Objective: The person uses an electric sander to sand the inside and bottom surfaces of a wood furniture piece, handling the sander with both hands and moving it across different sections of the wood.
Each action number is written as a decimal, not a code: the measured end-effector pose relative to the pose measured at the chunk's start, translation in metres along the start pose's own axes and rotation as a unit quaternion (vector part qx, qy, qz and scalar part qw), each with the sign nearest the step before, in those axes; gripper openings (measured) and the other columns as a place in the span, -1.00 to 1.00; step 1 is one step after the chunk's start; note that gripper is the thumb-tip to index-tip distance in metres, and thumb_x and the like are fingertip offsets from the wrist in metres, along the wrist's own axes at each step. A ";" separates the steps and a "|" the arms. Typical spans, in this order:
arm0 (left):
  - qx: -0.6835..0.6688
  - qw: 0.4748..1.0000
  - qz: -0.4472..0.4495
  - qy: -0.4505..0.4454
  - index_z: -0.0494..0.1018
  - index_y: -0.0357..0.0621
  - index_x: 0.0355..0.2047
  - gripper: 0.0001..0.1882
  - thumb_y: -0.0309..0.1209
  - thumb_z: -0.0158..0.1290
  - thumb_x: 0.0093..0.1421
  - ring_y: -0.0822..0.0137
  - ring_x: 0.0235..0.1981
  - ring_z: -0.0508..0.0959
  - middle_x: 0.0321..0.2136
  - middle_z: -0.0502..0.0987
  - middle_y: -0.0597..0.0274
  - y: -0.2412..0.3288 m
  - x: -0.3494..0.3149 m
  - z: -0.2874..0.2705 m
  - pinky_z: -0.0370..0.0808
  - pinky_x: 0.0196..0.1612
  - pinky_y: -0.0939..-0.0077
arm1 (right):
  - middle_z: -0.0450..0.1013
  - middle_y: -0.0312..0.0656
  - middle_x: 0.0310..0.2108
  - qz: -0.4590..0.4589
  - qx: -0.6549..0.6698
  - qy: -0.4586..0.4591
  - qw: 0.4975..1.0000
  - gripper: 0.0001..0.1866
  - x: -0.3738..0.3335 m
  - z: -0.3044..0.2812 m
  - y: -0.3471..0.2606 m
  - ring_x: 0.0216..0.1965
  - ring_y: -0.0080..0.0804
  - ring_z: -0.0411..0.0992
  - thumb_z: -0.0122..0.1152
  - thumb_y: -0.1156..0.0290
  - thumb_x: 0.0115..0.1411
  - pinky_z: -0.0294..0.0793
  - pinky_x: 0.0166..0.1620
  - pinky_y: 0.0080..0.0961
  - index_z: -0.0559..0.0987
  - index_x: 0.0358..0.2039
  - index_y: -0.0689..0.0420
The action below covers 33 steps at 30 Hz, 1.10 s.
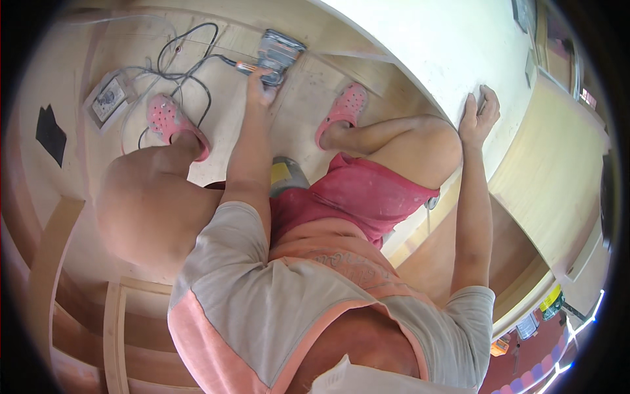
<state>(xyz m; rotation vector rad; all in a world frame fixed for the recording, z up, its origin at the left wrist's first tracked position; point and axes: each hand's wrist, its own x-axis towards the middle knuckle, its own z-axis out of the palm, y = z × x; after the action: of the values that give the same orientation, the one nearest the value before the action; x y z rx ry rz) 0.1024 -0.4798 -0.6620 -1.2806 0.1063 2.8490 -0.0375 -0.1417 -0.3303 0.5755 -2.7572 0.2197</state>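
An electric sander, dusty grey with orange parts, lies against the pale wooden surface in front of me. My left hand is closed round its near end, and the fingers are partly hidden by its body. From the sander a black cord runs off to the left in loose loops. On the right, my right hand rests on a white panel. Its fingers are slightly bent, apart from the thumb, and nothing is in them.
Two pink clogs are on my feet, either side of the sander. A square framed fitting lies beside the cord. A grey tub with a yellow label stands between my legs. Wooden frames border the lower left; an open wooden compartment lies right.
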 end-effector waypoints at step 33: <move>0.026 0.999 0.004 0.020 0.34 -0.14 -0.14 -0.53 -0.53 0.06 -0.15 0.11 -0.22 0.48 -0.25 0.48 0.13 0.008 -0.005 0.011 0.41 -0.11 0.05 | 0.38 -0.08 -0.05 0.012 -0.010 -0.010 1.000 -0.62 0.001 0.003 0.007 0.04 -0.14 0.27 0.14 0.25 0.12 0.12 0.11 -0.23 0.43 -0.08 0.16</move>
<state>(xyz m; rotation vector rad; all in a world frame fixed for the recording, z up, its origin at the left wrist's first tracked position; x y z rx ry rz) 0.0968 -0.4866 -0.6508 -1.3299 0.1852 2.8088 -0.0418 -0.1362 -0.3334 0.5421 -2.7834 0.1919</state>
